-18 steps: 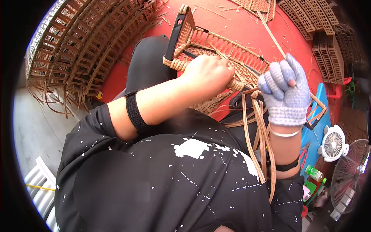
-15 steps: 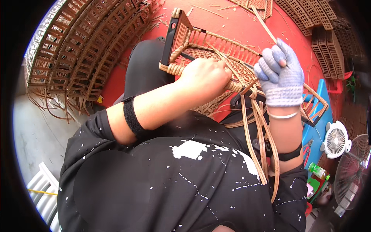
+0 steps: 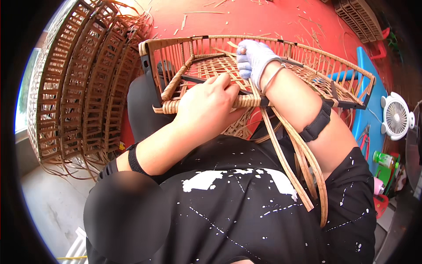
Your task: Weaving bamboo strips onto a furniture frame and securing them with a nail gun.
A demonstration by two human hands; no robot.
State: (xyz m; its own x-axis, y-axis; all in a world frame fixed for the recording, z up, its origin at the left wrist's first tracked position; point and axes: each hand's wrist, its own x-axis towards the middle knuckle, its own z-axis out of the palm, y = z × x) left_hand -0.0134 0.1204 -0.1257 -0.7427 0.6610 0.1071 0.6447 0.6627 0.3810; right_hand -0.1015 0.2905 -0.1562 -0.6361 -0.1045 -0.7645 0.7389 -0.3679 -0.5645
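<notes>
A woven rattan basket (image 3: 178, 78) on a black frame lies across my lap, its inside facing up. My left hand (image 3: 209, 103), bare, is closed around the wrapped near rail of the basket. Just to its right and above the near edge, my right hand (image 3: 257, 61) wears a pale knitted glove and is closed in a fist. It grips a rattan strip (image 3: 232, 44), whose end pokes out past the fist. Several loose rattan strips (image 3: 280, 154) hang from the near rail over my black shirt.
Stacked rattan baskets (image 3: 70, 88) stand at the left, more baskets (image 3: 358, 20) at the far right. Strip scraps (image 3: 202, 12) litter the red floor. At right are a blue stool (image 3: 365, 101), a small white fan (image 3: 394, 115) and a bottle with a green label (image 3: 383, 159).
My right hand has come down and left, from raised with a finger stretched to a fist near my left hand. The basket has turned, showing more of its inside. The view has shifted too.
</notes>
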